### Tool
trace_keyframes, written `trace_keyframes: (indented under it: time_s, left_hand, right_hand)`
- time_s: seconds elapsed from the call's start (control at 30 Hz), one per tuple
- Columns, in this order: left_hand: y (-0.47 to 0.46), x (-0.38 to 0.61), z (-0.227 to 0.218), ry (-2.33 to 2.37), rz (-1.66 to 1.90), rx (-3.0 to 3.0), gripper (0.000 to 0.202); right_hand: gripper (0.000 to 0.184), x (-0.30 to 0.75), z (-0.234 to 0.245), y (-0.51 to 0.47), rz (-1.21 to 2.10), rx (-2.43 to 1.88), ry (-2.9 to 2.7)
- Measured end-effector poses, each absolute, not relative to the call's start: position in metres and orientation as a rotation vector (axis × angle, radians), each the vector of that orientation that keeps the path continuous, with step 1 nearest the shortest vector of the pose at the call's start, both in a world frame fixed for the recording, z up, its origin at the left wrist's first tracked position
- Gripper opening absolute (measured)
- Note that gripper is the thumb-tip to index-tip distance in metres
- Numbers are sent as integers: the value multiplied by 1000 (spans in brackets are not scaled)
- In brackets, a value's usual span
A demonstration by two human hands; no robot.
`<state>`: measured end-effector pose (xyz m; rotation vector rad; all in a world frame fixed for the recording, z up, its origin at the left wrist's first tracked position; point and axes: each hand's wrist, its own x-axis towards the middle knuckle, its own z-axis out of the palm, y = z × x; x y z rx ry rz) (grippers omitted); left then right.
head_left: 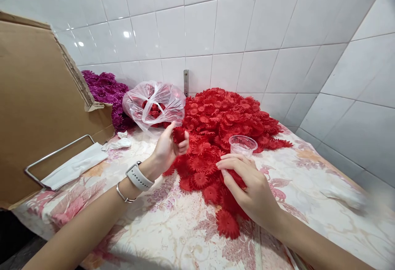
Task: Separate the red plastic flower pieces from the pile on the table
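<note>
A big heap of red fabric flower heads (230,117) covers the middle of a table under a floral cloth (173,229). My left hand (168,148), with a white watch and a thin bracelet on its wrist, is raised at the heap's left edge with its fingers closed on a red flower (179,135). My right hand (247,187) rests on the near part of the heap, fingers curled and pinching at red flowers beneath it. A small clear plastic cup (243,144) stands upright among the flowers just beyond my right hand.
A clear plastic bag (154,105) with red flowers lies by the wall, beside a purple flower pile (106,91). A large cardboard box (40,109) with a metal wire frame (55,154) and white tissue (75,165) fills the left. White tiled walls enclose the back and right.
</note>
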<state>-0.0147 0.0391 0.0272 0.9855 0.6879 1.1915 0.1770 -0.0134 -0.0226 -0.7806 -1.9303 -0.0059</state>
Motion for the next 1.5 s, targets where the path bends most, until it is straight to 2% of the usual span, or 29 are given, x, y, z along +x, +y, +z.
trace_keyframes:
  time_s: [0.3, 0.37, 0.53, 0.63, 0.73, 0.8, 0.87, 1.0, 1.1, 1.13, 1.2, 1.3, 1.47, 1.5]
  left_hand:
    - [40, -11, 27, 591, 1199, 911, 21]
    - [41, -13, 25, 638, 1140, 993, 22]
    - [37, -12, 22, 755, 982, 1185, 46]
    - [32, -9, 25, 736, 901, 1101, 54]
    - [30, -7, 27, 635, 796, 935, 58]
    - [29, -5, 26, 579, 773, 860, 53]
    - [28, -1, 23, 556, 785, 827, 45]
    - [22, 7, 17, 551, 852, 752, 30]
    - [16, 10, 15, 519, 923, 725, 21]
    - [15, 10, 14, 507, 928, 739, 18]
    - [13, 9, 11, 491, 904, 785, 21]
    - [13, 7, 7, 515, 838, 857, 34]
    - [12, 11, 2, 584, 758, 816, 37]
    - [12, 12, 1, 572, 777, 774, 35]
  right_hand:
    - [17, 177, -20, -14, 3, -798, -1943]
    - [16, 177, -21, -14, 4, -797, -1946]
    - [15, 178, -23, -12, 7, -784, -1941]
    - [13, 184, -14, -8, -39, -780, -1902]
    - [12, 197, 11, 3, -48, -989, -1778]
    - [14, 205, 33, 16, 19, -1255, -1803]
    - [21, 211, 54, 33, 121, -1599, -2058]
    - [18, 210, 76, 61, 272, -1756, -2320]
    - [7, 201, 72, 68, 334, -1845, -2436]
    - [11, 198, 69, 68, 343, -1870, -2466]
    - [22, 194, 63, 68, 349, -1905, -2516]
    - [25, 195, 63, 69, 328, -1925, -2548]
    - [9, 203, 79, 73, 200, -1860, -2482]
    - [10, 203, 80, 73, 180, -1842, -2465]
